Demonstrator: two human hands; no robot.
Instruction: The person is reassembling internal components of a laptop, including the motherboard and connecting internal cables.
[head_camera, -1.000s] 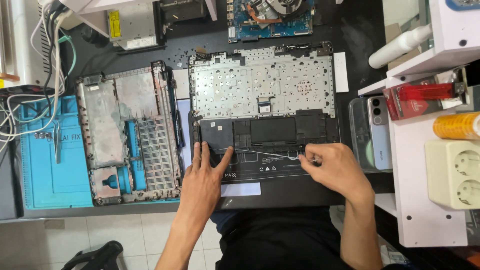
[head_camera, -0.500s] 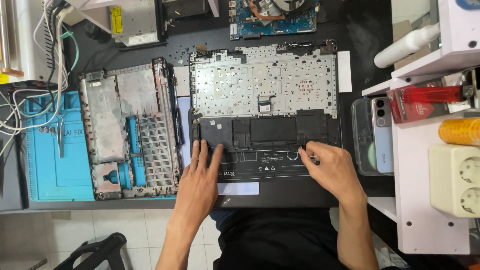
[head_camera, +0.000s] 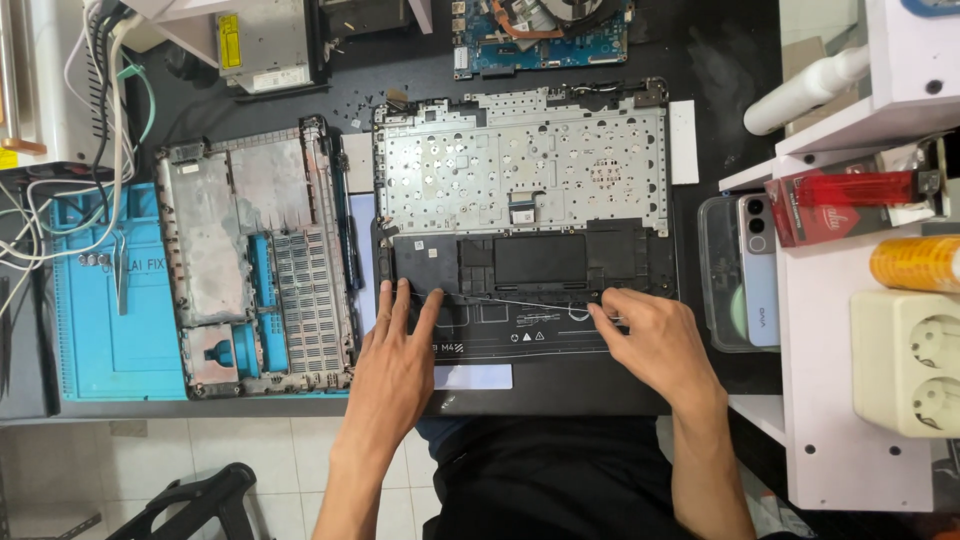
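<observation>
The left hand (head_camera: 395, 365) lies flat with fingers spread on the near edge of the opened laptop palmrest frame (head_camera: 520, 195), which sits in the middle of the black mat (head_camera: 720, 60), while the right hand (head_camera: 655, 345) pinches the end of a thin wire (head_camera: 520, 302) running along that edge. Just left of the frame lies a stripped bottom cover (head_camera: 255, 255) on a blue work mat (head_camera: 95, 330); a circuit board (head_camera: 540, 35) sits beyond it, and a phone (head_camera: 760, 270) and white shelf unit (head_camera: 850, 400) crowd the right side.

Head view, straight down, close overhead
</observation>
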